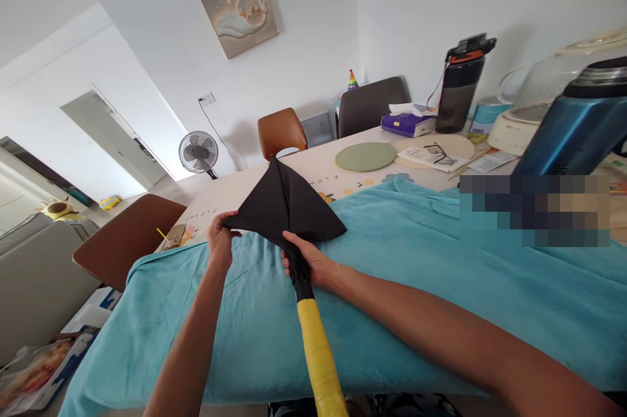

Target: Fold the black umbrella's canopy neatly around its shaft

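A black umbrella lies pointing away from me over the turquoise blanket, its canopy folded but loose, with panels fanned out to both sides. Its yellow handle runs down toward my body. At the canopy's left corner, my left hand pinches the fabric edge between thumb and fingers. My right hand is wrapped round the gathered fabric just above the handle. The umbrella's shaft is hidden inside the cloth.
The blanket covers the near part of the table. To the right stand a dark bottle, a blue flask, a purple box, glasses and a green placemat. Brown chairs and a fan are beyond.
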Demonstrator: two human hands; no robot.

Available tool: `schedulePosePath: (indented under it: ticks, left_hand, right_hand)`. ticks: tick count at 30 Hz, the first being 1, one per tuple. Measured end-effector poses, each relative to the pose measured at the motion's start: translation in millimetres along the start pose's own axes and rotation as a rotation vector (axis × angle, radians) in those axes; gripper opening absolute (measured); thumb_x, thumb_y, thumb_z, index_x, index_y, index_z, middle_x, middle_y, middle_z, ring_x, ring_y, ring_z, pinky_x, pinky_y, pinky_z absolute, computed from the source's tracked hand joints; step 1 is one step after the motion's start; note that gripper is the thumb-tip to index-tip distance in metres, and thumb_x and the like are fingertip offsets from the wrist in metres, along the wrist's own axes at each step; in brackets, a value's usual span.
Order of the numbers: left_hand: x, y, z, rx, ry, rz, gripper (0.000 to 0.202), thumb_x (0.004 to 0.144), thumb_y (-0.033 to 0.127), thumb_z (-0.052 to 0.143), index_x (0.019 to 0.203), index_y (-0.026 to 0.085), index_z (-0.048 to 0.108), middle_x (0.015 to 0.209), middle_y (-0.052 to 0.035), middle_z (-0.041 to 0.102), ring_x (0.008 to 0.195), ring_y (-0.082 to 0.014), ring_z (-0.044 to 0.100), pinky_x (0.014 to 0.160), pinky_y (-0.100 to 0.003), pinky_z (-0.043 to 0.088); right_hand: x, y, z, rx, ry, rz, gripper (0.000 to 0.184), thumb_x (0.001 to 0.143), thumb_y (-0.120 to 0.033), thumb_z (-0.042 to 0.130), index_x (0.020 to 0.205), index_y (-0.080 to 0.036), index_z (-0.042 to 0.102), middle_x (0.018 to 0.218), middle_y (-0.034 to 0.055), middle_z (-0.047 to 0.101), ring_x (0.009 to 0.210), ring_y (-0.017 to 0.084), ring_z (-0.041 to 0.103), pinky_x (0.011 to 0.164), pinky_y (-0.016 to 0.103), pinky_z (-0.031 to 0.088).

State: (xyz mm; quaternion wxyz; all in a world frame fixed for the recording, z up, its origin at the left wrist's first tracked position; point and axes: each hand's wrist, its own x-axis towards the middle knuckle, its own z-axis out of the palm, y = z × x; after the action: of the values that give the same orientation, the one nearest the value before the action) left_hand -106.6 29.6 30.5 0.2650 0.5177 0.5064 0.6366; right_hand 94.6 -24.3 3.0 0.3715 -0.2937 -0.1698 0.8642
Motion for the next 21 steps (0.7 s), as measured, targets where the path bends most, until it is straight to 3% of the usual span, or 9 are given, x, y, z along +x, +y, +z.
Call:
schedulePosePath:
  ticks: [4,8,14,21]
  left_hand:
    - [-5.4,-12.3,-14.9,-0.003,0.02,-0.031,0.025,0.061,0.021,0.05,0.084,0.02,0.06,0.101,-0.0046,0.062,0.086,-0.0175,0.057,0.046,-0.02,0.045]
    - [-8.3,-26.3,-25.3,0.089,-0.081,-0.083,0.023,0.068,0.032,0.055,0.086,0.018,0.058,0.101,-0.0053,0.061,0.072,-0.0131,0.056,0.048,-0.021,0.045]
    - [-9.9,-42.4,-41.6,0.329,-0.197,-0.074,0.026,0.071,0.036,0.053,0.089,0.019,0.062,0.082,-0.0024,0.059,0.077,-0.0158,0.053,0.057,-0.024,0.047]
    - [-10.8,-43.1,-58.1,0.523,-0.339,0.023,0.024,0.076,0.034,0.05,0.093,0.025,0.063,0.099,-0.0032,0.064,0.092,-0.0204,0.056,0.079,-0.033,0.045]
  right_hand:
    - [4.6,2.3,-3.4,-0.045,0.0,-0.014,0.028,0.08,-0.039,0.057,0.069,-0.015,0.049,0.052,0.0002,0.054,0.041,0.011,0.05,0.039,0.024,0.047]
    - [8.8,4.4,-6.7,-0.096,-0.011,-0.011,0.025,0.082,-0.036,0.05,0.066,-0.016,0.047,0.048,0.0021,0.054,0.04,0.013,0.051,0.041,0.025,0.047]
    - [6.1,2.1,-3.3,-0.102,0.045,-0.001,0.021,0.079,-0.03,0.055,0.068,-0.018,0.043,0.045,-0.0015,0.051,0.037,0.012,0.049,0.037,0.024,0.044]
    - [4.3,2.4,0.2,-0.144,0.136,-0.026,0.014,0.076,-0.02,0.057,0.069,-0.017,0.045,0.047,0.0002,0.054,0.04,0.014,0.053,0.038,0.025,0.046]
